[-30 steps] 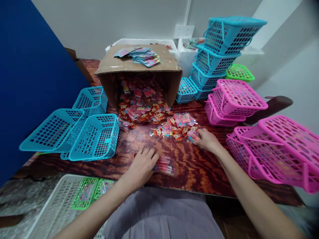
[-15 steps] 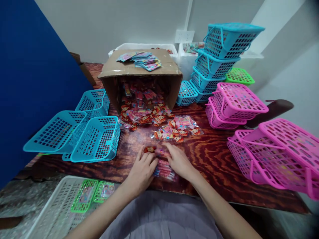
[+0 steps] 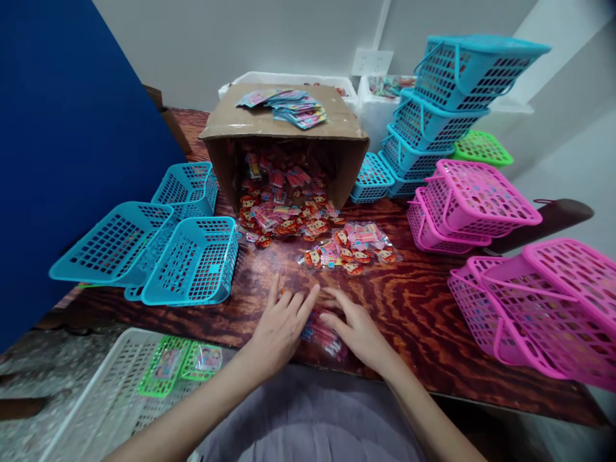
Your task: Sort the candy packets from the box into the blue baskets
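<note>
Both my hands lie flat on a small pile of clear toy packets (image 3: pixel 321 334) at the near edge of the wooden table (image 3: pixel 414 308). My left hand (image 3: pixel 282 327) covers the pile's left part with fingers spread. My right hand (image 3: pixel 359 330) rests on its right part, fingers stretched out. Just beyond my fingertips lies a loose group of packets with red cartoon faces (image 3: pixel 349 247). Behind that, a cardboard box (image 3: pixel 283 138) lies on its side, spilling many more packets (image 3: pixel 283 215).
Blue baskets (image 3: pixel 158 247) lie tipped at the left, and more are stacked (image 3: pixel 443 109) at the back right. Pink baskets (image 3: pixel 469 205) sit at the right, the nearest (image 3: pixel 543 308) overhanging the table. A white crate (image 3: pixel 110 398) with green items stands low left. A blue panel (image 3: pixel 52 141) walls the left.
My right hand came back from the loose packets on the right and settled beside my left hand on the near pile. The view shifted slightly to the right.
</note>
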